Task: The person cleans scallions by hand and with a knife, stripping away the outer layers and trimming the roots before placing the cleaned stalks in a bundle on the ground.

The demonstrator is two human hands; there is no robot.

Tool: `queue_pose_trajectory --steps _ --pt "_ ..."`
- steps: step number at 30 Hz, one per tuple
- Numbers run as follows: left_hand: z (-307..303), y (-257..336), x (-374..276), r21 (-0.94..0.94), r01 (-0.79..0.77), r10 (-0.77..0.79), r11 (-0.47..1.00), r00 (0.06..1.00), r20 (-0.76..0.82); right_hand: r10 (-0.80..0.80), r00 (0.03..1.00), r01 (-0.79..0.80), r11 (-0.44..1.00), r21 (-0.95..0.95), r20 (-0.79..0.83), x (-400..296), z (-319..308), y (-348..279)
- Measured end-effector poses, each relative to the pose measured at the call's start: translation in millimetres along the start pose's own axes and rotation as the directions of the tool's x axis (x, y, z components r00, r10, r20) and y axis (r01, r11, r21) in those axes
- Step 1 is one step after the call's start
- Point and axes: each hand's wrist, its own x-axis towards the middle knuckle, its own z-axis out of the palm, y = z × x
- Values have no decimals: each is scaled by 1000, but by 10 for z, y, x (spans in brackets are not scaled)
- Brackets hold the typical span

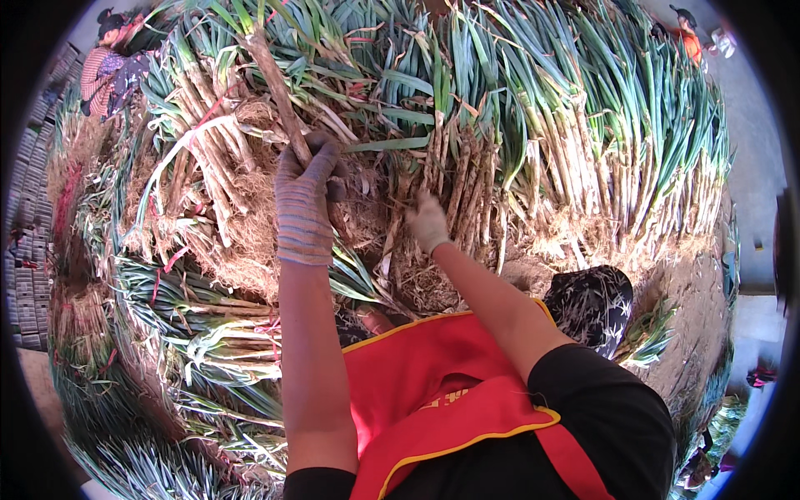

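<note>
My left hand, in a grey striped knit glove, is closed around a long Welsh onion stalk. The stalk slants up and to the left, its green leaves running past the top edge of the view. My right hand, in a pale glove, is motion-blurred. It is at the lower part of a group of brownish onion stalks that lean upright in front of me. Whether its fingers grip one of them cannot be made out. Loose roots and dry husks lie below it.
Beside my left hand are onion bundles tied with red string, their roots matted. More bundles lie lower left. A dense row of onions stands at right. One person is at upper left, another at upper right.
</note>
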Motion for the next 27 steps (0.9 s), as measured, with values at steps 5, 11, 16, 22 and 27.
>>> queue_pose_trajectory --steps 5,11,16,22,27 --pt "96 23 0 -18 5 -5 1000 1000 -12 195 899 -185 981 63 -393 850 -303 66" --pt "-8 -27 44 22 110 -111 994 992 59 394 916 -396 918 -9 -78 1230 -541 54" --pt "-9 -66 34 -22 127 -125 992 990 62 382 911 -391 920 -36 -157 1155 -618 85" --pt "227 -120 12 -5 174 -171 985 970 170 -273 897 317 945 75 -347 1549 -909 650" --pt "11 -383 72 11 161 -160 987 968 195 -137 989 108 411 905 -56 348 -1560 -1043"
